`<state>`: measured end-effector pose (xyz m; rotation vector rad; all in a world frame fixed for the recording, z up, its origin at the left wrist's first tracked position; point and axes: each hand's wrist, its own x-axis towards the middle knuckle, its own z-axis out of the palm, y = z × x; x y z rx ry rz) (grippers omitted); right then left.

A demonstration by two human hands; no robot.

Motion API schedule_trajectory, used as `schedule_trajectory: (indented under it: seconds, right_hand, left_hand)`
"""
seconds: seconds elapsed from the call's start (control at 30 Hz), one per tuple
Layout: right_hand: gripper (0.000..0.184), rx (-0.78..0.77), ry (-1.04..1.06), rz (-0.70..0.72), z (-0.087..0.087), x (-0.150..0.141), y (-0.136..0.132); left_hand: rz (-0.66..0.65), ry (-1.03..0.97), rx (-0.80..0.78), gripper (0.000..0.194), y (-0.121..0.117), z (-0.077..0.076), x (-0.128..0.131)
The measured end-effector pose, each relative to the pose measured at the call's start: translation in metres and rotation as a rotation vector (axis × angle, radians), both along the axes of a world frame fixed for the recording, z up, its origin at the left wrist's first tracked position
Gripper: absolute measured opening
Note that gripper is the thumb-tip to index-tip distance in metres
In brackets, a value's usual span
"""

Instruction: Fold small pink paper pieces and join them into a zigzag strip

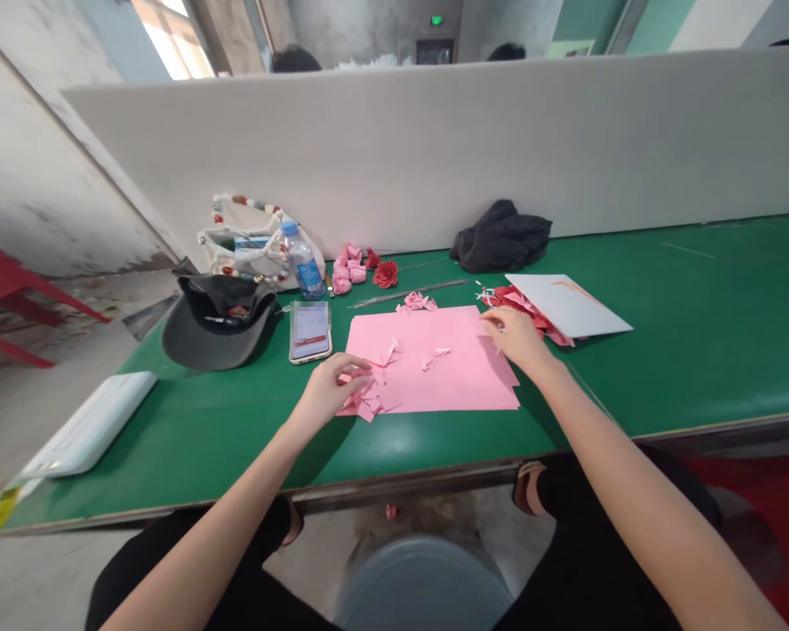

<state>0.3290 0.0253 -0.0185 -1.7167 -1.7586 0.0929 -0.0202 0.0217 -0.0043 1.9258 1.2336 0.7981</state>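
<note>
**Hand Positions at Pink Paper Sheet**

The left hand [334, 392] lay open, fingers slightly curled over cut pink paper scraps [370, 396] at the left edge of the pink paper sheet [453, 377] on the green worktop [697, 350]. The right hand [509, 340] was pinched at the sheet's far-right corner; any grasped item could not be determined. Red paper pieces [516, 307] lay just beyond, against a white card [565, 302].

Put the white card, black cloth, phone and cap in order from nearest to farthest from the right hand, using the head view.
1. White card: just right of the right hand.
2. Black cloth: straight behind the hand, far back.
3. Phone: well left.
4. Cap: farthest left.
</note>
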Motion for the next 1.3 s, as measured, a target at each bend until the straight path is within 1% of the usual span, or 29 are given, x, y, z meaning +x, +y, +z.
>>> schedule_trajectory:
  seconds: [0.03, 0.07, 0.17, 0.27, 0.33, 0.37, 0.43, 0.5, 0.53, 0.6, 0.67, 0.7, 0.77, 0.87, 0.97, 1.1, 1.3]
  right_hand:
    - [0.02, -0.02, 0.073, 0.071, -0.004, -0.013, 0.0]
    - [0.018, -0.037, 0.102, 0.119, -0.008, -0.025, 0.0]
    - [0.013, -0.057, 0.112, 0.195, -0.02, -0.053, -0.002]
    - [0.009, -0.032, 0.152, 0.229, -0.025, -0.065, -0.005]
    - [0.008, -0.028, 0.249, 0.235, -0.022, -0.068, -0.008]
    - [0.009, -0.044, 0.316, 0.248, -0.019, -0.07, -0.01]
    - [0.011, -0.095, 0.451, 0.315, -0.011, -0.078, -0.016]
    - [0.015, -0.133, 0.563, 0.397, -0.003, -0.09, -0.025]
    - [0.017, -0.135, 0.605, 0.427, 0.0, -0.097, -0.03]
    - [0.019, -0.12, 0.663, 0.455, 0.005, -0.112, -0.041]
    - [0.017, -0.107, 0.683, 0.481, 0.009, -0.123, -0.051]
    - [0.016, -0.105, 0.679, 0.498, 0.01, -0.127, -0.055]
    - [0.011, -0.092, 0.645, 0.521, 0.012, -0.132, -0.061]
    - [0.005, 0.002, 0.528, 0.519, 0.013, -0.133, -0.064]
    - [0.007, 0.072, 0.397, 0.53, 0.012, -0.131, -0.063]
    - [0.01, 0.038, 0.343, 0.561, 0.01, -0.13, -0.063]
    - [0.012, -0.033, 0.329, 0.593, 0.004, -0.133, -0.063]
  left_hand:
    - [-0.005, 0.016, 0.008, 0.021, -0.001, 0.0, 0.0]
    - [-0.013, 0.034, 0.021, 0.019, -0.002, 0.0, 0.001]
    - [-0.055, 0.082, 0.103, 0.014, -0.002, -0.003, 0.0]
    - [-0.036, 0.092, 0.244, 0.018, -0.001, -0.004, 0.0]
    - [0.008, 0.069, 0.32, 0.023, -0.002, -0.003, 0.001]
    - [0.021, 0.049, 0.327, 0.024, -0.004, -0.002, 0.002]
    - [0.016, -0.014, 0.262, 0.024, -0.01, 0.0, 0.007]
    - [-0.001, -0.109, 0.12, 0.028, -0.018, 0.001, 0.013]
    - [-0.033, -0.164, 0.024, 0.031, -0.022, 0.001, 0.017]
    - [-0.113, -0.25, -0.14, 0.033, -0.031, 0.0, 0.025]
    - [-0.156, -0.304, -0.244, 0.032, -0.037, 0.0, 0.03]
    - [-0.156, -0.321, -0.264, 0.031, -0.039, 0.0, 0.032]
    - [-0.149, -0.337, -0.269, 0.029, -0.041, 0.0, 0.033]
    - [-0.13, -0.343, -0.272, 0.028, -0.042, 0.001, 0.033]
    - [-0.137, -0.344, -0.291, 0.029, -0.043, 0.0, 0.033]
    - [-0.149, -0.306, -0.281, 0.031, -0.042, -0.002, 0.033]
    - [-0.163, -0.254, -0.228, 0.026, -0.038, -0.009, 0.03]
